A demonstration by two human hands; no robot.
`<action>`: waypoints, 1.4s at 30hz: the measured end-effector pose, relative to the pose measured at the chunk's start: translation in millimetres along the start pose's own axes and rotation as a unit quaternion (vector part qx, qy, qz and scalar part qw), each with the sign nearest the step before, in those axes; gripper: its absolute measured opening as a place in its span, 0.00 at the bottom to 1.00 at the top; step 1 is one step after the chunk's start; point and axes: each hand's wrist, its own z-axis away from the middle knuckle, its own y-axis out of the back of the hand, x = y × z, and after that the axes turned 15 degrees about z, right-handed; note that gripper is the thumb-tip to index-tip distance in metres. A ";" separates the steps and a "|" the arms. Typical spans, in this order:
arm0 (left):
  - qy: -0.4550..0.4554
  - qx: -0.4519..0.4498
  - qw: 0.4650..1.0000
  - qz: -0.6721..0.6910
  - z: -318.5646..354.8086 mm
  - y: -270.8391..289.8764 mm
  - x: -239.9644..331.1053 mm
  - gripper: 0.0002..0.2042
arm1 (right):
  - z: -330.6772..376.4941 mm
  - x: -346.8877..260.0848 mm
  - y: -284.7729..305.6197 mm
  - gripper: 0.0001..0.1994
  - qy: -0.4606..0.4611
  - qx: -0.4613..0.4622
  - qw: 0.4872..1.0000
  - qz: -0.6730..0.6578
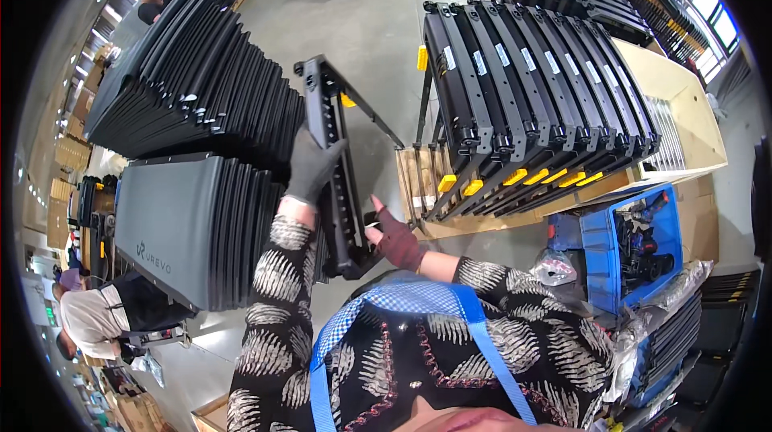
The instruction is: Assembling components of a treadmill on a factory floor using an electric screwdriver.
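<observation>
- Blue checked apron [410, 294] across the wearer's chest, just below the black frame [346, 215]
- Left hand [314, 165], in a grey glove, closed on the black frame near its middle
- Right hand [400, 240], in a dark red glove with bare fingertips, partly open, thumb spread, beside the black frame's lower end; cannot tell whether it touches
- Dark panels [165, 215] packed upright left of the black frame
- Row of similar frames [535, 86] and blue bin [597, 251] to its right
</observation>
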 end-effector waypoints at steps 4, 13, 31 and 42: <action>0.041 0.020 0.998 -0.033 -3.3 3.8 21.7 0.27 | -42.6 143.3 -32.8 0.29 -0.294 -0.007 0.956 -0.018; 0.083 0.120 0.960 -0.240 77.9 22.7 14.8 0.27 | -45.5 247.7 -174.4 0.28 -0.377 -0.051 0.882 -0.279; 0.205 0.253 0.887 -0.329 335.7 59.8 68.8 0.30 | -16.0 186.9 -246.4 0.34 -0.524 -0.053 0.720 -0.452; 0.099 0.343 0.871 -0.337 566.8 63.8 125.9 0.28 | 81.1 43.4 -168.3 0.25 -0.290 -0.091 0.772 -0.558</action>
